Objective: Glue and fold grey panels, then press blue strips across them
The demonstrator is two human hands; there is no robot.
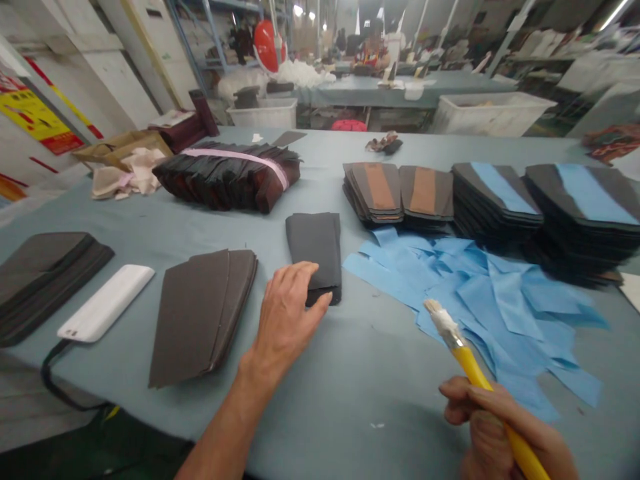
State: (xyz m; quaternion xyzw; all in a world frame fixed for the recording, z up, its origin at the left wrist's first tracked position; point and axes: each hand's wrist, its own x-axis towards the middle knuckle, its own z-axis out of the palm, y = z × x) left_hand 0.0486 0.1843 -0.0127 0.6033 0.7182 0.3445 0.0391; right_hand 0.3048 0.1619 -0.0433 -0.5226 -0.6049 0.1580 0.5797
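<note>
My left hand (289, 310) reaches over the near end of a small dark stack of cut pieces (316, 243) in the middle of the table. Its thumb and fingers are apart, and I cannot tell whether they touch the stack. In my right hand (500, 427) is a paintbrush (470, 367) with a yellow handle. White paste coats its bristles, which point up and to the left. Behind the brush lies a loose heap of light blue strips (500, 287). Left of my left hand sits a larger stack of dark brown pieces (200, 313).
Stacks with blue strips (595, 193) and stacks with brown strips (380, 187) stand at the back right. A tied dark bundle (225, 177) lies at the back left. A white power bank (107, 303) with a black cable and another dark stack (45, 280) are at the left.
</note>
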